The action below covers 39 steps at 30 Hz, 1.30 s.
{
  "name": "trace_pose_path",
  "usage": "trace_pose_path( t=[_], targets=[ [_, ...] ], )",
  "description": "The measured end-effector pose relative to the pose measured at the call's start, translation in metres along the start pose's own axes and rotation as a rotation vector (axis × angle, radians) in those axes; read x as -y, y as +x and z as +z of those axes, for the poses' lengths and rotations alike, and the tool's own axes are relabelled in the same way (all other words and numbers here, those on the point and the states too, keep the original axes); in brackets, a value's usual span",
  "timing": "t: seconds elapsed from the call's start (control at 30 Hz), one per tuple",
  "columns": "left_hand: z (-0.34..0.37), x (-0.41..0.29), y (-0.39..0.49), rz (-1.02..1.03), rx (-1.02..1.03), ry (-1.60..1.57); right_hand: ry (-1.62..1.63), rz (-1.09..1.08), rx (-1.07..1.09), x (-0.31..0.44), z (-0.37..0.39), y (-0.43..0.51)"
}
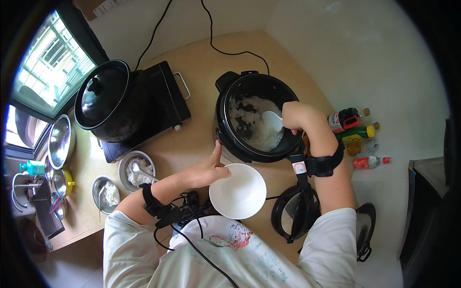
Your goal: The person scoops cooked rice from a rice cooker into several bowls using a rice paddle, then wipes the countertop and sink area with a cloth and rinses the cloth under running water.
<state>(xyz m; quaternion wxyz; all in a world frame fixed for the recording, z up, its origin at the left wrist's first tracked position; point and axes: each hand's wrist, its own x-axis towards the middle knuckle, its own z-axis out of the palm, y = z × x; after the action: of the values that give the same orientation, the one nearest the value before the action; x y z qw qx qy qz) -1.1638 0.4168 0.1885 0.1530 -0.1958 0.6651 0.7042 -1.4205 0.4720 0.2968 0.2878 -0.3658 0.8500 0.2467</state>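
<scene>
My right hand (pixel 300 115) grips a white rice paddle (pixel 273 120) inside the black pot of an electric cooker (pixel 220 122). The paddle's blade rests against white cooked rice (pixel 257 133), which lies unevenly over the dark pot bottom. With the thumb at its rim, my left hand (pixel 209 169) holds a white bowl (pixel 237 190) just below the cooker; no food shows in it. The left index finger points up beside the cooker's outer wall. Part of the paddle's handle is hidden in my right fist.
A lidded black pot (pixel 104 100) stands on a portable stove (pixel 162 108) at left. Below it are two metal bowls of rice with spoons (pixel 137 172) (pixel 106 196). Sauce bottles (pixel 347 120) line the right wall. The cooker's lid (pixel 296 214) is at lower right; a cord (pixel 234 54) runs behind.
</scene>
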Motion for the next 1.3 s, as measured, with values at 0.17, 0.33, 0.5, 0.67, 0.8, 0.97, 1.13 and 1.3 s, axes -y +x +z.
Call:
trace_pose_path(
  t=[0.17,0.33,0.5,0.67,0.8,0.97,1.13,1.3],
  targets=[
    [0.007,0.005,0.002,-0.028,-0.06,-0.151,0.072,-0.079,0.163,-0.007,0.009,0.014],
    [0.006,0.013,0.012,0.057,-0.131,-0.182,0.276,-0.251,0.329,-0.001,0.027,0.025],
    [0.005,0.017,0.015,0.082,-0.11,-0.193,0.519,-0.187,0.465,0.007,0.044,0.029],
    [0.005,0.018,0.016,0.133,-0.101,-0.216,0.891,-0.123,0.547,0.005,0.05,0.032],
    [0.004,0.017,0.017,0.126,-0.097,-0.235,1.035,-0.164,0.491,0.003,0.048,0.027],
    [-0.003,0.009,0.018,0.054,-0.078,-0.294,1.132,-0.232,0.382,-0.013,0.042,0.013],
    [-0.021,-0.007,-0.014,0.269,-0.261,-0.175,1.27,-0.22,0.263,-0.025,0.053,-0.01],
    [-0.047,-0.041,-0.034,0.216,-0.194,-0.244,1.423,-0.251,0.121,-0.043,0.057,-0.049]
  ],
)
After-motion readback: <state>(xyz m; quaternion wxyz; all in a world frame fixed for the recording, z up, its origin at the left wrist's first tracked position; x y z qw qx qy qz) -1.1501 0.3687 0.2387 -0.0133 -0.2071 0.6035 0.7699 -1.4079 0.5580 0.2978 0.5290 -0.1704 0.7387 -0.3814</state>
